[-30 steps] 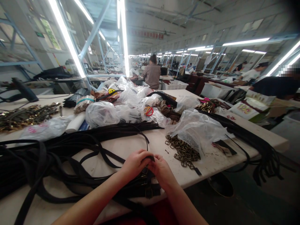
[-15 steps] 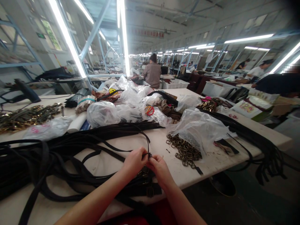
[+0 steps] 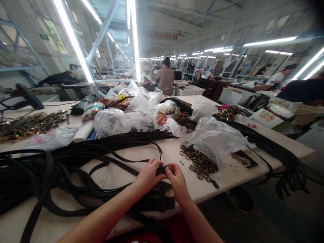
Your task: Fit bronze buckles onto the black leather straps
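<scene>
My left hand (image 3: 149, 173) is closed on a black strap (image 3: 161, 169) near its end, above the front part of the table. My right hand (image 3: 176, 175) pinches the tip of the same strap, with fingertips almost touching those of the left. Whether a buckle sits between the fingers is hidden. Below the hands lie black strap ends with metal buckles (image 3: 162, 205). A heap of long black straps (image 3: 65, 175) spreads to the left. To the right is a pile of bronze-coloured metal buckles (image 3: 199, 162), partly under a clear plastic bag (image 3: 215, 138).
Plastic bags (image 3: 113, 123) and bundled parts cover the back of the white table (image 3: 227, 182). Brassy hardware (image 3: 30, 125) and a dark handheld tool (image 3: 29, 98) lie at left. More black straps (image 3: 286, 168) hang over the right edge. A co-worker (image 3: 165, 79) is further back.
Both hands have shifted slightly right. The right hand has turned more upright, and more of the black strap shows between the fingers.
</scene>
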Demonstrator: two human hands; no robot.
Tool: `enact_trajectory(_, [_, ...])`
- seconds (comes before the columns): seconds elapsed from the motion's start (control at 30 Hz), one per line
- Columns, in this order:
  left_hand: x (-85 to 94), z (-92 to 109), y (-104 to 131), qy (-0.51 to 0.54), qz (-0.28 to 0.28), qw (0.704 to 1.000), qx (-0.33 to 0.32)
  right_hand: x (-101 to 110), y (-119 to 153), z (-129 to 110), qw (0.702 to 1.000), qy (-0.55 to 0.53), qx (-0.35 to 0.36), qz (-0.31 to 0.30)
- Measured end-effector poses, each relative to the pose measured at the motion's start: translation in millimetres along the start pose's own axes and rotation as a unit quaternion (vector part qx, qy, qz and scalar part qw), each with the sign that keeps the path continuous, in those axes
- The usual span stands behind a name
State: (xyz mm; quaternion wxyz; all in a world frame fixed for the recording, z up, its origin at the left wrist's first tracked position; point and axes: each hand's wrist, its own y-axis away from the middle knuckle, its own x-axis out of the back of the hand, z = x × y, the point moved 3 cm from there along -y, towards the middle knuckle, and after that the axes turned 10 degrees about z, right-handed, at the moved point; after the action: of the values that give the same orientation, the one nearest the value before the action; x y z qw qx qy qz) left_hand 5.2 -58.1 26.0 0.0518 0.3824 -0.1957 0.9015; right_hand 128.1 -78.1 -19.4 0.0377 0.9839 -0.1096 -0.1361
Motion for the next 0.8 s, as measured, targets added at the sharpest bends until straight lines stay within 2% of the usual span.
enact_trajectory(0.13, [-1.9, 8, 2, -0.071, -0.012, 0.995, -0.076, 1, -1, -3, 1.0, 0.001, 0.01, 0.022])
enact_trajectory(0.23, [-2.2, 7, 3, -0.131, -0.001, 0.988, -0.088, 8, -6, 1, 0.995, 0.006, 0.027, 0.091])
enact_trajectory(0.3, [-3.2, -2, 2, -0.13, -0.016, 0.987, -0.095, 15, -11, 8, 0.994, 0.014, 0.024, 0.102])
enact_trajectory(0.37, [-2.3, -21, -1, -0.118, -0.06, 0.987, -0.088, 24, -17, 15, 0.995, 0.058, 0.023, 0.081])
enact_trajectory(0.43, [4.0, -53, -4, -0.142, -0.108, 0.983, -0.046, 37, -23, 18, 0.982, 0.161, 0.061, 0.074])
enact_trajectory(0.5, [18.6, -90, -4, -0.22, -0.12, 0.968, 0.012, 48, -28, 16, 0.942, 0.29, 0.14, 0.092])
enact_trajectory(0.57, [37.2, -121, 1, -0.284, -0.118, 0.951, 0.025, 47, -30, 11, 0.894, 0.381, 0.22, 0.088])
enact_trajectory(0.63, [55.4, -141, 12, -0.307, -0.119, 0.944, 0.011, 31, -29, 6, 0.864, 0.419, 0.277, 0.031])
enact_trajectory(0.7, [72.4, -153, 28, -0.313, -0.129, 0.941, 0.01, 4, -25, 5, 0.841, 0.437, 0.314, -0.064])
enact_trajectory(0.8, [96.6, -167, 57, -0.318, -0.172, 0.931, 0.058, -37, -15, 10, 0.8, 0.462, 0.333, -0.191])
